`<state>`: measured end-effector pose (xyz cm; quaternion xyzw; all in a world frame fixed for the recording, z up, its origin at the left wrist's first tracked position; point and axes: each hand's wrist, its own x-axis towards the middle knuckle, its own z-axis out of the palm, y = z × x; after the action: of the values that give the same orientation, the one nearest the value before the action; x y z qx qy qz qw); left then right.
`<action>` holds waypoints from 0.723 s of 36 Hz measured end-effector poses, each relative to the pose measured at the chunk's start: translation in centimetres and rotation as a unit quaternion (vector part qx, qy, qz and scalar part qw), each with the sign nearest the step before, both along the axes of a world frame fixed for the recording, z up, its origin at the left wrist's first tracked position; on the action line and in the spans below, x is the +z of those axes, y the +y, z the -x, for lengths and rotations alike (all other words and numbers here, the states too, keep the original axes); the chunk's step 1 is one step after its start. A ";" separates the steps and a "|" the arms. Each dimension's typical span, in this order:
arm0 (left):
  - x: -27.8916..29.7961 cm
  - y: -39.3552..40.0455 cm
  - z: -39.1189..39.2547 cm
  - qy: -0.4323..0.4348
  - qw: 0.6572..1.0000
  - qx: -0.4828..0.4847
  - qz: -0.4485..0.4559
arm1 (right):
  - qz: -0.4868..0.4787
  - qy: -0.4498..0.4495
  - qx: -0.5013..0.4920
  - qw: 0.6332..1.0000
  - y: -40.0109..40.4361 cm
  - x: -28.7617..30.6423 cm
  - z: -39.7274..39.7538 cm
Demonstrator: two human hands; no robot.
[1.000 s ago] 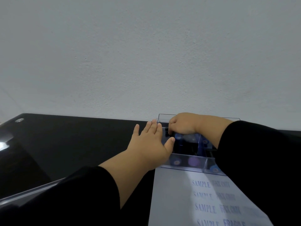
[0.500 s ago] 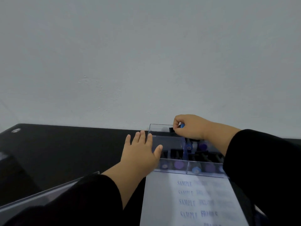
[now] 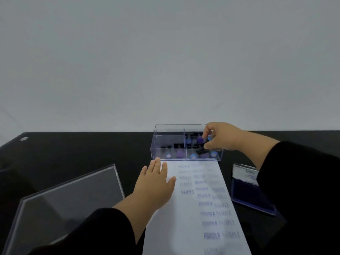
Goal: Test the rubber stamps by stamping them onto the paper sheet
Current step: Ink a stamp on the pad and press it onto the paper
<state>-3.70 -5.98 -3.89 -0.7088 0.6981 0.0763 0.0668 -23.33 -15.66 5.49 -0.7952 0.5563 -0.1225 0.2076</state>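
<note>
My right hand (image 3: 219, 138) is curled over the right half of the box (image 3: 170, 142), fingers and thumb pinching a stamp (image 3: 203, 147) with a black body and a blue knob. More stamps (image 3: 191, 144), round-topped in blue and purple, lie under and just left of my fingers, behind clear, hard, straight walls; a divider splits the box in two. My left hand (image 3: 156, 183) lies flat and relaxed, fingers straight, on the left edge of the paper (image 3: 185, 218), a smooth white sheet just in front of the box, printed with blurred blue rows of SAMPLE and FRAGILE. Below my right wrist lies a flat blue ink pad (image 3: 244, 184). Left of my left hand rests a clear rectangular lid (image 3: 70, 199) on the glossy black table (image 3: 82, 150).
</note>
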 end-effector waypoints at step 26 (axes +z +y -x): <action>-5.4 6.4 -0.3 0.097 0.995 0.004 0.018 | 0.076 0.003 -0.247 0.966 11.2 -7.5 6.5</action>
<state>-3.40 0.43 -9.24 -0.7021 0.6995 0.1324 -0.0145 -29.79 -4.45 -2.05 -0.6467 0.7255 -0.2095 0.1078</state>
